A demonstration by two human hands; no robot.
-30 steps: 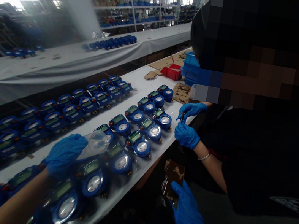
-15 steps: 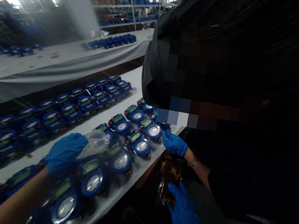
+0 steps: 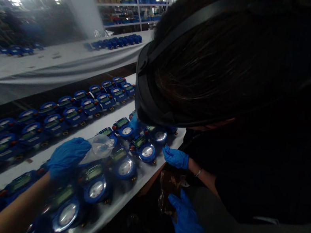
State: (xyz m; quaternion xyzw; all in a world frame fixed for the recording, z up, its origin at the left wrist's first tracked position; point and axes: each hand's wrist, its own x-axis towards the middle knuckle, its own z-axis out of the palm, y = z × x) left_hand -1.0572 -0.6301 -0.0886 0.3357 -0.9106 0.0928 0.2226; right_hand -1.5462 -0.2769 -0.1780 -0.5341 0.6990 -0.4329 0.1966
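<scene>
Clear plastic bag (image 3: 101,146) pinched at left hand (image 3: 68,157) fingertips.

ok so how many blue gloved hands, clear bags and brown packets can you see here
blue-gloved hands clearly in view: 3, namely the left hand, the right hand and a co-worker's hand
clear bag, held in the left hand: 1
brown packet, held in the right hand: 1
total: 5
</scene>
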